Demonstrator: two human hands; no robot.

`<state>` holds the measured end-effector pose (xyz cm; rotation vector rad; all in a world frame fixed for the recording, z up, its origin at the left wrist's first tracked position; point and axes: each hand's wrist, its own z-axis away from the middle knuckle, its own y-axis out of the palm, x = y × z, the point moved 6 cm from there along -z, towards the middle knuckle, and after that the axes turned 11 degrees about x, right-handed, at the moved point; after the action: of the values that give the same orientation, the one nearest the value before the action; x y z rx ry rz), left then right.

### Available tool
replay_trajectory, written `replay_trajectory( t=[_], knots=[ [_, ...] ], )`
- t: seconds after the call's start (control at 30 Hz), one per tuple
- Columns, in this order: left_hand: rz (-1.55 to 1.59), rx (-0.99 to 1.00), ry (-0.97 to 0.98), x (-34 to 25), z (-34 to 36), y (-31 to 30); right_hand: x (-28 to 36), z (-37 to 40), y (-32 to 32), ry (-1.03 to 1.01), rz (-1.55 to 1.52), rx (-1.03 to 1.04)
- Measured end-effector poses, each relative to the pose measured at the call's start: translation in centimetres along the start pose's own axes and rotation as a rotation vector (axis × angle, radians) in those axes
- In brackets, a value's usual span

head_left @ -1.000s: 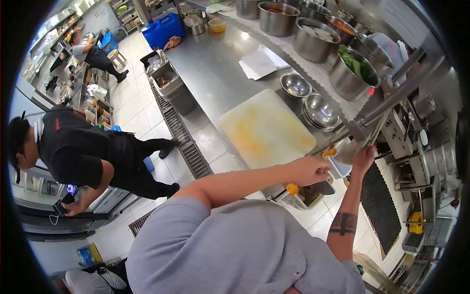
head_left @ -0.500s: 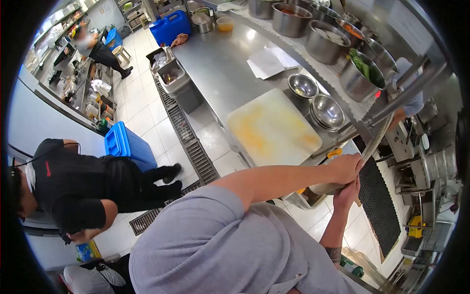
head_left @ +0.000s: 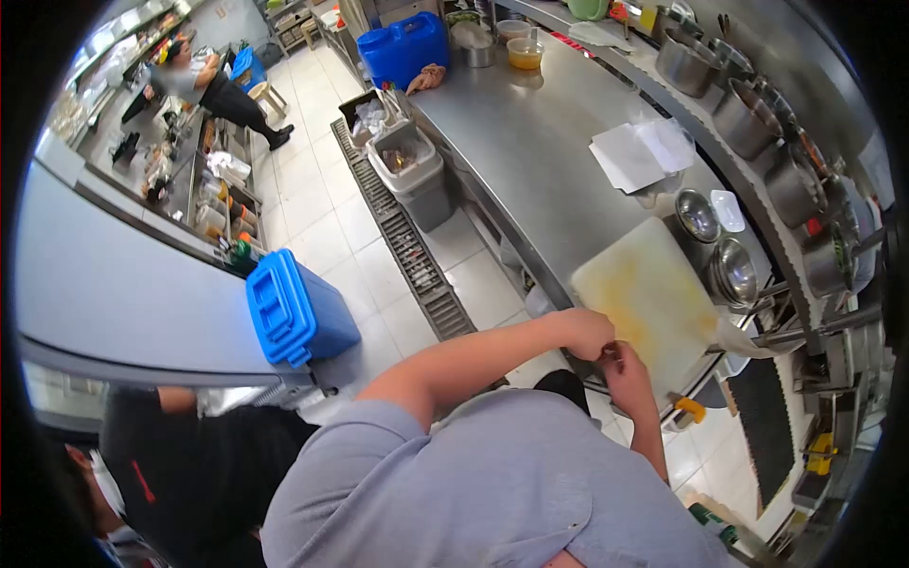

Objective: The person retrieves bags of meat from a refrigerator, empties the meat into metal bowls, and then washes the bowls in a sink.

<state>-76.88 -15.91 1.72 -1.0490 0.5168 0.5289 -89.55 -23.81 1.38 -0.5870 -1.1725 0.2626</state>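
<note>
My left hand (head_left: 584, 332) and my right hand (head_left: 625, 374) meet at the near left edge of a stained white cutting board (head_left: 653, 293). The fingers of both are curled together, and anything between them is too small or hidden to make out. Metal bowls (head_left: 734, 270) are stacked just beyond the board, with another metal bowl (head_left: 699, 215) beside them. A pale cloth (head_left: 748, 343) lies over the rail near the board's right corner. White sheets (head_left: 644, 154) rest on the steel counter (head_left: 516, 123).
A shelf of metal pots (head_left: 753, 121) runs along the right. Left of the counter are a grey bin (head_left: 407, 175), a floor drain (head_left: 407, 246) and a blue lidded bin (head_left: 298, 308). One person (head_left: 199, 473) in black is close at lower left; another (head_left: 227, 95) stands farther back.
Both hands have let go of the pale cloth and moved left to the board's edge. The view has turned, and the nearby person in black now appears lower.
</note>
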Motion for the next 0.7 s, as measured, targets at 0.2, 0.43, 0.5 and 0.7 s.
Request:
replay_trajectory(
  t=[0.2, 0.43, 0.5, 0.7],
  knots=[
    [0.051, 0.013, -0.169, 15.1, 5.5, -1.8, 4.4, -9.1, 9.1, 0.019, 0.441, 0.841],
    [0.306, -0.181, -0.609, 35.0, 20.1, -2.7, 10.6, -31.7, 14.9, -0.072, 0.568, 0.846],
    [0.274, -0.28, -0.722, 38.1, 27.5, -1.7, 11.4, -40.5, 19.0, -0.344, 0.492, 0.742],
    [0.708, -0.481, -1.156, 44.4, 44.2, 7.2, 26.6, -61.9, 24.5, -0.222, -0.251, 0.811]
  ],
)
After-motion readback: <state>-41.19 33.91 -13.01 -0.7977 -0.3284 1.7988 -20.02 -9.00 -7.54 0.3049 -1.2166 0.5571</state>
